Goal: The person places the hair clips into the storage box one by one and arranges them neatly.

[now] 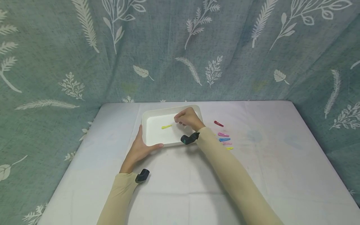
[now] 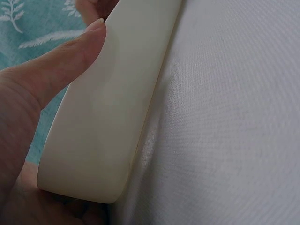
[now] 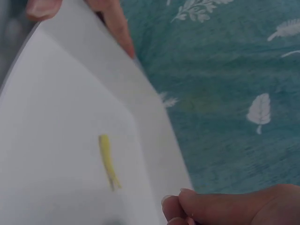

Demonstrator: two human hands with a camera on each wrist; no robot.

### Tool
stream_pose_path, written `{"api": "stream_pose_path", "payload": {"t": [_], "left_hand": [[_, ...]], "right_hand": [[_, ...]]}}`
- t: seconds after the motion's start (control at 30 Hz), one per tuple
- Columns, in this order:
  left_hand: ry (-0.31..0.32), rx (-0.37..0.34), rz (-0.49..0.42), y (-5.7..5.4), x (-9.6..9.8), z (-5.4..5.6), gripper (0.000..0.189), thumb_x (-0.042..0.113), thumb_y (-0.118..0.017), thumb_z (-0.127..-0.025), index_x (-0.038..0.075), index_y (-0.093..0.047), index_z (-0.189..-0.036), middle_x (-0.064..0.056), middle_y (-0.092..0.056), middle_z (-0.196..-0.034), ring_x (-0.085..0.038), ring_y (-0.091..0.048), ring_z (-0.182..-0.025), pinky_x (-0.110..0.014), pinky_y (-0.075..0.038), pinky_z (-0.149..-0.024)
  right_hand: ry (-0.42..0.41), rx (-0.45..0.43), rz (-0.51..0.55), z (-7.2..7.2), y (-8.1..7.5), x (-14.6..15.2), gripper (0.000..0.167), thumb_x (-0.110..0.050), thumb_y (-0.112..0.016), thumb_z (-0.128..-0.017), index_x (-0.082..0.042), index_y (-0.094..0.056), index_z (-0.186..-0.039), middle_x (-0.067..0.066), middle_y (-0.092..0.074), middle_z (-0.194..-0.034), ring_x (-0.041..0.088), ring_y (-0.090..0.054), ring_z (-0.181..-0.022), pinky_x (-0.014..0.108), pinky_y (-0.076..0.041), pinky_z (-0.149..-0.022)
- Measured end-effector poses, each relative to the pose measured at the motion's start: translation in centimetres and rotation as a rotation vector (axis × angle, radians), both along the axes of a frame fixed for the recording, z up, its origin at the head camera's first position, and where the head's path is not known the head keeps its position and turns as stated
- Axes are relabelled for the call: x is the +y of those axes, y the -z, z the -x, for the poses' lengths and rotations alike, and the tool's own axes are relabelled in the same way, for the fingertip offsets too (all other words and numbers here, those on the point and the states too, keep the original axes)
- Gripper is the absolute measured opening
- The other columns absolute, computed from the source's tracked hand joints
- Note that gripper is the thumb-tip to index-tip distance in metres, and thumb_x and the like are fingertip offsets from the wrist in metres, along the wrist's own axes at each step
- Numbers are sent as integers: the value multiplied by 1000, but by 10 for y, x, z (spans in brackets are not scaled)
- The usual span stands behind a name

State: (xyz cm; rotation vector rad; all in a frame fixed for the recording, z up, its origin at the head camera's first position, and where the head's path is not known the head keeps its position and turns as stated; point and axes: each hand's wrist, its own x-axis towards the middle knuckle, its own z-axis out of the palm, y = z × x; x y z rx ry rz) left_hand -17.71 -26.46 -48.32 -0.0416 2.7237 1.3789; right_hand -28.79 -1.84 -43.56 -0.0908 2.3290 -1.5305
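Observation:
A shallow white tray (image 1: 154,113) rests on the cloth with a yellow snap hair clip (image 1: 166,127) lying inside it. My left hand (image 1: 139,149) grips the tray's near left corner, thumb (image 2: 84,49) along the front wall and fingers round the left side. Over the tray's right part is my right hand (image 1: 189,118), thumb and fingertips pinched together. Between those fingertips (image 3: 185,199) a sliver of a pink hair clip (image 3: 191,221) shows, the rest hidden by the fingers.
Right of the tray lie several more clips: a red one (image 1: 218,123), a pink one (image 1: 223,134), a blue one (image 1: 224,139), a pale pink one (image 1: 227,143) and a yellow one (image 1: 229,148). The right sleeve (image 1: 225,159) passes close beside them. A leaf-patterned curtain (image 1: 168,47) hangs behind the table.

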Motion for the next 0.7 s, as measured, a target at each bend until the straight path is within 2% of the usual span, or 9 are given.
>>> {"api": "stream_pose_path", "payload": {"t": [0.17, 0.27, 0.43, 0.57, 0.63, 0.7], "left_hand": [[0, -16, 2, -3, 1, -1, 144, 54, -91, -74, 22, 15, -166, -14, -16, -174, -38, -24, -158, -64, -26, -124], [6, -7, -5, -4, 2, 0, 143, 53, -91, -74, 22, 14, -166, -13, -17, -174, -38, -25, -158, -64, -27, -124], [1, -19, 20, -4, 1, -1, 145, 55, -90, -74, 20, 16, -166, -15, -11, -175, -41, -20, -160, -65, -25, -125], [-3, -16, 31, -2, 0, -2, 145, 55, -90, -74, 20, 16, -166, -16, -9, -175, -43, -18, -160, -66, -23, -125], [5, 8, 17, -1, 0, -1, 144, 53, -91, -73, 21, 13, -166, -14, -14, -174, -42, -21, -159, -66, -24, -125], [15, 36, -3, 0, 1, -1, 142, 51, -92, -73, 23, 10, -167, -13, -20, -173, -40, -25, -158, -66, -26, -124]], "right_hand": [[-20, 1, 77, -4, -16, 16, 20, -13, -74, -95, -4, -79, -112, 12, -75, -115, 30, -69, -105, 41, -59, -95], [-24, 15, 113, -8, -26, 26, 21, -14, -73, -95, -4, -78, -113, 13, -73, -118, 39, -67, -114, 47, -57, -101], [-1, 73, 135, -15, -38, 42, 19, -16, -73, -96, -4, -77, -110, 14, -74, -110, 43, -66, -109, 55, -55, -102], [30, 108, 108, -21, -46, 57, 20, -21, -73, -97, -7, -77, -110, 12, -74, -107, 29, -67, -94, 45, -59, -91], [51, 120, 94, -23, -50, 66, 19, -22, -72, -98, -8, -77, -110, 11, -75, -107, 23, -66, -90, 37, -58, -84], [73, 134, 79, -24, -52, 75, 19, -23, -72, -98, -9, -77, -109, 11, -75, -107, 23, -66, -90, 33, -57, -80]]}}
